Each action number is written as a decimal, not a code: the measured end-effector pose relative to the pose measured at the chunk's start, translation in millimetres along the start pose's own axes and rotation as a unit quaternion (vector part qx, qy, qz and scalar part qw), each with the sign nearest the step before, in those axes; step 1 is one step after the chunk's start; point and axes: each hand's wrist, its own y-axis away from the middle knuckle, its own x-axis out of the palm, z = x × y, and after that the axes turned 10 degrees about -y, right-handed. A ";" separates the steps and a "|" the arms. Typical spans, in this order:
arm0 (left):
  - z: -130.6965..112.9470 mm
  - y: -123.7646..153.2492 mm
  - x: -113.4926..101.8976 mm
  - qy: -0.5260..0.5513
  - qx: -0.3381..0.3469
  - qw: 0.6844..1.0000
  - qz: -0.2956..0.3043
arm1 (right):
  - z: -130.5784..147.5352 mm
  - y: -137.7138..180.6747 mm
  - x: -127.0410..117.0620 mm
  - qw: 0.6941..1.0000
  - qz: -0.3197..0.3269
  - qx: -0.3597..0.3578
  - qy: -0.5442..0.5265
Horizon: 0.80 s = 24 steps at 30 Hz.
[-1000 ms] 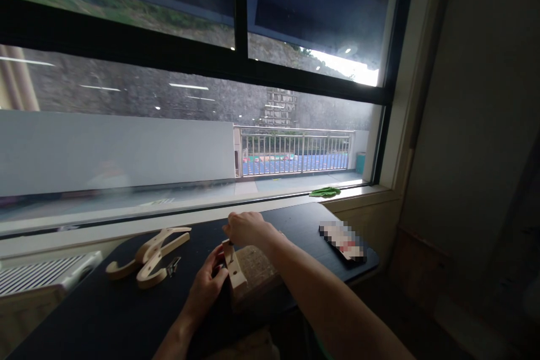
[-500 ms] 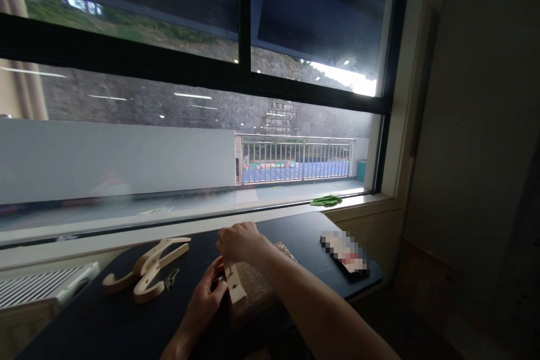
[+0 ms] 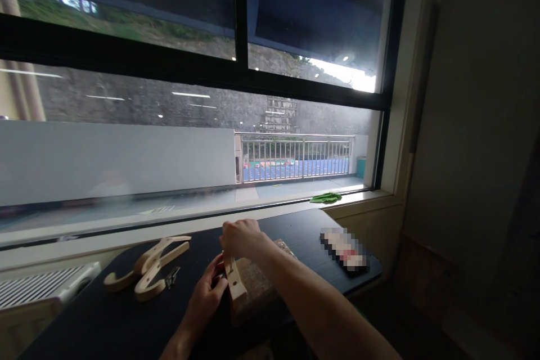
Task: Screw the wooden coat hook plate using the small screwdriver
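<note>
My left hand (image 3: pixel 206 288) is closed around the near left side of a pale wooden piece (image 3: pixel 237 288) with holes along it. The piece stands at the left edge of a brown slab (image 3: pixel 257 281) with a shiny patch at its far end. At the far end of the wooden piece, my right hand (image 3: pixel 241 237) is bent down with its fingers curled; what they grip is hidden behind the hand. My right forearm crosses over the slab. Left of my hands lie two curved wooden parts (image 3: pixel 147 270), with a small metal item (image 3: pixel 172 278) beside them.
The dark table (image 3: pixel 295 225) stands below a wide window. On its right lies a flat object (image 3: pixel 343 250), blurred out by pixels. A green cloth (image 3: pixel 326 197) rests on the sill. A white radiator (image 3: pixel 54 287) is at the left.
My right hand has shifted very slightly at the end of the wooden piece. Both hands keep their places, and the loose parts lie as before; the camera has moved a little.
</note>
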 end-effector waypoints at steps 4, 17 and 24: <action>0.2 -0.1 0.0 0.014 0.002 1.000 0.010 | -1.3 5.2 -3.2 1.000 0.011 -0.005 -0.005; -5.3 1.4 -0.2 0.002 -0.001 1.000 0.004 | -1.9 9.8 -8.8 0.999 0.035 0.010 -0.016; -0.9 1.2 0.1 0.013 0.001 1.000 0.012 | -0.9 3.3 -7.4 0.999 0.042 0.015 -0.012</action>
